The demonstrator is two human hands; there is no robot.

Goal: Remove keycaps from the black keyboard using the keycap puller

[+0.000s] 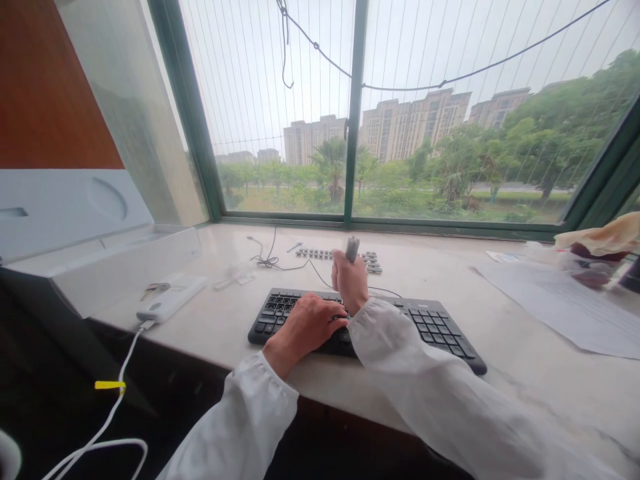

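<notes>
A black computer keyboard (pixel 435 327) lies near the front of the pale counter, with some keycaps off its left part. My left hand (pixel 313 321) rests palm down on the keyboard, fingers reaching over its middle and the thumb apart; the fingertips are partly hidden. Just above the keyboard's back edge, my right hand (pixel 350 275) is closed around a slim tool (pixel 353 249). Only the tool's greyish, see-through end shows, pointing up; its kind cannot be made out. Loose keycaps (pixel 315 254) stand in rows behind the keyboard, partly covered by my right hand.
A coiled cable (pixel 270 261) and a small bluish tool (pixel 295 247) lie behind the keyboard. At left are a white box (pixel 120 267) and a white power strip (pixel 173 298) with keys on it. Paper sheets (pixel 560 303) and bags (pixel 600 250) lie at right. A window borders the back.
</notes>
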